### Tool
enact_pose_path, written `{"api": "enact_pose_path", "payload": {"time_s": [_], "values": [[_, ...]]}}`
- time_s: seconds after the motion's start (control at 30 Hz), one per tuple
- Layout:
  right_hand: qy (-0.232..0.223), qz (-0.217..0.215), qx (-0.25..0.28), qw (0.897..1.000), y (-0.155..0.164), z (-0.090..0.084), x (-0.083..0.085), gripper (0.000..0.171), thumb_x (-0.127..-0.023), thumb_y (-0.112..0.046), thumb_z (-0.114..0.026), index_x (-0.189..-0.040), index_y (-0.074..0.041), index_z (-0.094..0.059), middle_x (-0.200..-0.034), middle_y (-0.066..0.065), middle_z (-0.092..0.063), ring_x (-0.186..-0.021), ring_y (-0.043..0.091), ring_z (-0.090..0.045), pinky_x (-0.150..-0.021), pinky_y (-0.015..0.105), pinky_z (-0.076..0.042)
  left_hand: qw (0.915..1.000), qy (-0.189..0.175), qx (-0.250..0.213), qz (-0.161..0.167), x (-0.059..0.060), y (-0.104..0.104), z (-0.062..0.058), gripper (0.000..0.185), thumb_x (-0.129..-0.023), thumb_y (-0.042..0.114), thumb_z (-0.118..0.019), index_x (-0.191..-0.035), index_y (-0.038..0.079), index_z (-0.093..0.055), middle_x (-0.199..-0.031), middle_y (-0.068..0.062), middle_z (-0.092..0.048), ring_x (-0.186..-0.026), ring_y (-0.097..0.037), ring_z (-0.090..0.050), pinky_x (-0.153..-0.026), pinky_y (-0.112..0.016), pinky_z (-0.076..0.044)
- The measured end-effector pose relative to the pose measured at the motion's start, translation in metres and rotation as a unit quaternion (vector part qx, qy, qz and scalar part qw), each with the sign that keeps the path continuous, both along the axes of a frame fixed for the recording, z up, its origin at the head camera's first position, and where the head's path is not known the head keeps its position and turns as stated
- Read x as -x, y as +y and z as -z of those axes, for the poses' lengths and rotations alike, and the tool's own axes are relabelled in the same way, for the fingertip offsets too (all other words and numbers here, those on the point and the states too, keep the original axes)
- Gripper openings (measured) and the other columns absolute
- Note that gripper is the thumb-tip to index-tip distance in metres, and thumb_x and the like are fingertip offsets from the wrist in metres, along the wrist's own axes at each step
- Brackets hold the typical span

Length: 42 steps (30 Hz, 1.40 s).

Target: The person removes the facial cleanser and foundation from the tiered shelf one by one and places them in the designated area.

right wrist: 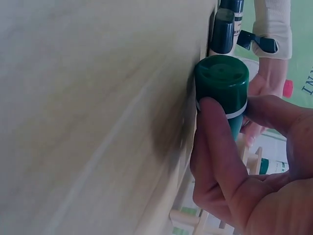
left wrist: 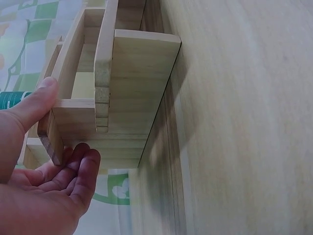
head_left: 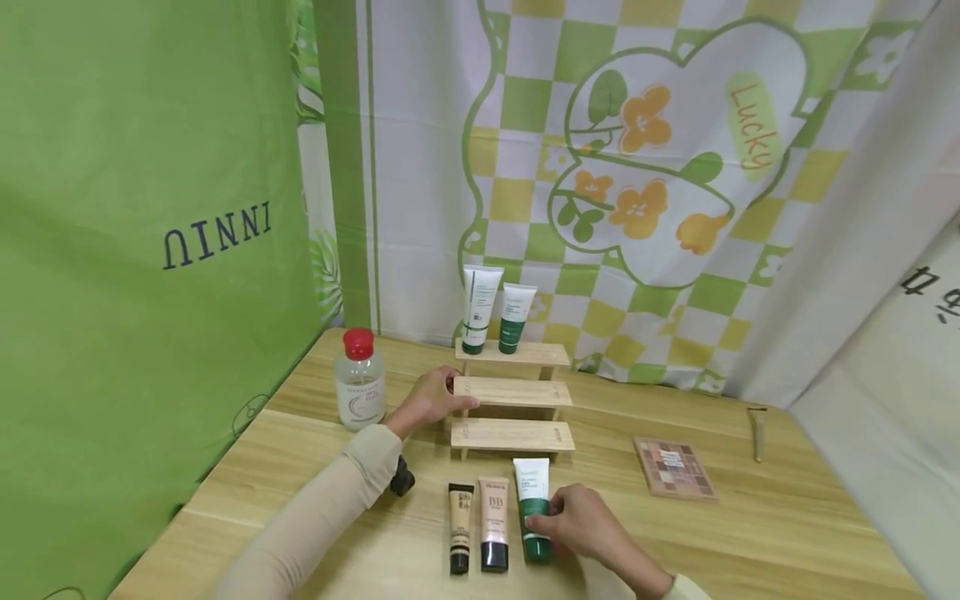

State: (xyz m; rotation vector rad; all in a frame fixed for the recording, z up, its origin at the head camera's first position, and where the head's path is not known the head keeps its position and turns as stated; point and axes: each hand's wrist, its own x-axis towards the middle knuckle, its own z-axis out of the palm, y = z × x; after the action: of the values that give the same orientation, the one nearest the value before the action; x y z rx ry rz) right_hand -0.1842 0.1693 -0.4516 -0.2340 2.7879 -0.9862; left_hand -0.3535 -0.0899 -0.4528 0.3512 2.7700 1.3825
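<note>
Left hand: the left hand (head_left: 429,402) grips the left end of the middle step of the wooden stepped rack (head_left: 512,392); thumb on top, fingers curled beneath.
Right hand: the right hand (head_left: 581,518) has its grip closed round the lower part of the green-and-white tube (head_left: 534,508), which lies flat on the desk (head_left: 780,533) just in front of the rack's lowest step, cap toward the person.
Neighbouring tubes: a pink tube (head_left: 494,522) marked "BB" lies just left of the held one; a beige tube with a black cap (head_left: 460,527) lies left of that, its print too small to read.
Top step: a tall white tube (head_left: 480,307) and a shorter white tube (head_left: 516,317) stand cap-down, side by side; their labels are unreadable.
Bottle: a clear bottle with a red cap (head_left: 359,379) stands left of the rack, label text illegible.
Other items: an eyeshadow palette (head_left: 673,467) lies right of the rack, and a small metal tool (head_left: 758,431) farther right.
Writing: the green cloth (head_left: 142,250) shows "UINNI"; the checked flower backdrop (head_left: 652,167) reads "Lucky".
Left wrist view only: the thumb (left wrist: 34,104) presses the step's edge while the fingertips (left wrist: 83,171) curl below it; the rack's side joints show.
Right wrist view only: the round dark green cap (right wrist: 221,78) seen end-on, with thumb (right wrist: 217,142) and fingers pinching the tube just behind it.
</note>
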Motion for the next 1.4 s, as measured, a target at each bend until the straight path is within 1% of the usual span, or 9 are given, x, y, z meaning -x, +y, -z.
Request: {"api": "enact_pose_path", "payload": {"time_s": [0.2,0.43,0.67,0.93,1.1,1.2,1.27,1.33,1.4], "values": [[-0.041,0.006,0.023,0.999,-0.004,0.002,0.001,0.031,-0.080,-0.032,-0.079,-0.076,-0.005,-0.064,-0.064,0.001,-0.060,-0.055,0.012,-0.056,-0.051,0.027,-0.042,1.0000,-0.003,0.000,0.001,0.000,0.001,0.001,0.051,-0.077,0.036,-0.084,-0.109,0.004,-0.061,-0.090,-0.006,-0.060,-0.080,-0.020,-0.055,-0.067,-0.031,-0.047],[-0.039,0.016,0.034,0.999,-0.005,0.003,0.002,0.031,-0.081,-0.028,-0.079,-0.081,-0.002,-0.064,-0.067,0.003,-0.061,-0.052,0.012,-0.060,-0.049,0.026,-0.046,1.0000,-0.001,-0.004,0.003,0.004,0.000,0.002,0.050,-0.077,0.036,-0.084,-0.108,0.005,-0.061,-0.090,-0.006,-0.060,-0.080,-0.020,-0.055,-0.067,-0.031,-0.047],[-0.044,0.015,0.046,0.998,-0.005,0.004,0.001,0.032,-0.082,-0.028,-0.078,-0.084,0.000,-0.063,-0.069,0.004,-0.062,-0.053,0.013,-0.062,-0.049,0.026,-0.049,1.0000,-0.001,-0.003,0.002,0.003,-0.001,0.000,0.050,-0.077,0.035,-0.084,-0.108,0.005,-0.060,-0.090,-0.006,-0.060,-0.080,-0.020,-0.055,-0.067,-0.031,-0.047],[-0.046,0.017,0.027,0.998,-0.004,0.005,0.001,0.034,-0.085,-0.030,-0.076,-0.089,0.002,-0.064,-0.071,0.004,-0.060,-0.057,0.013,-0.059,-0.052,0.028,-0.047,1.0000,-0.002,-0.006,0.005,0.001,-0.001,0.001,0.049,-0.077,0.035,-0.084,-0.107,0.005,-0.060,-0.089,-0.006,-0.060,-0.079,-0.020,-0.055,-0.067,-0.031,-0.047],[-0.036,0.011,0.020,0.999,-0.002,0.004,0.001,0.035,-0.087,-0.034,-0.072,-0.085,0.000,-0.066,-0.068,0.002,-0.060,-0.057,0.013,-0.058,-0.052,0.028,-0.046,1.0000,-0.004,-0.006,0.006,0.001,-0.001,0.000,0.049,-0.077,0.035,-0.084,-0.107,0.005,-0.060,-0.089,-0.006,-0.059,-0.079,-0.020,-0.054,-0.066,-0.031,-0.046],[-0.024,0.020,0.016,0.999,0.001,-0.003,0.005,0.037,-0.090,-0.038,-0.068,-0.084,-0.001,-0.066,-0.064,0.003,-0.062,-0.055,0.015,-0.059,-0.052,0.030,-0.046,1.0000,-0.005,-0.004,0.006,0.001,-0.001,0.000,0.049,-0.077,0.035,-0.084,-0.108,0.005,-0.060,-0.090,-0.006,-0.059,-0.080,-0.020,-0.054,-0.066,-0.031,-0.046],[-0.013,0.037,0.025,0.999,0.004,-0.014,0.013,0.039,-0.092,-0.039,-0.066,-0.088,0.000,-0.065,-0.067,0.005,-0.063,-0.055,0.016,-0.060,-0.053,0.032,-0.049,1.0000,-0.003,-0.003,0.005,0.001,-0.001,0.000,0.050,-0.077,0.035,-0.084,-0.109,0.005,-0.060,-0.089,-0.006,-0.059,-0.079,-0.020,-0.054,-0.065,-0.030,-0.046],[0.003,0.055,0.049,0.997,0.008,-0.030,0.026,0.039,-0.094,-0.038,-0.064,-0.096,0.001,-0.063,-0.073,0.008,-0.064,-0.058,0.017,-0.063,-0.056,0.033,-0.052,1.0000,-0.001,-0.001,0.004,0.000,0.000,0.000,0.049,-0.077,0.035,-0.084,-0.108,0.005,-0.060,-0.088,-0.006,-0.058,-0.078,-0.020,-0.053,-0.065,-0.031,-0.045],[0.042,0.061,0.075,0.994,0.011,-0.048,0.044,0.038,-0.096,-0.034,-0.062,-0.104,0.003,-0.060,-0.082,0.012,-0.064,-0.063,0.018,-0.064,-0.060,0.033,-0.054,1.0000,0.000,-0.002,0.003,0.000,0.001,0.000,0.049,-0.077,0.035,-0.084,-0.108,0.004,-0.060,-0.087,-0.007,-0.058,-0.077,-0.020,-0.053,-0.064,-0.031,-0.045]]}}
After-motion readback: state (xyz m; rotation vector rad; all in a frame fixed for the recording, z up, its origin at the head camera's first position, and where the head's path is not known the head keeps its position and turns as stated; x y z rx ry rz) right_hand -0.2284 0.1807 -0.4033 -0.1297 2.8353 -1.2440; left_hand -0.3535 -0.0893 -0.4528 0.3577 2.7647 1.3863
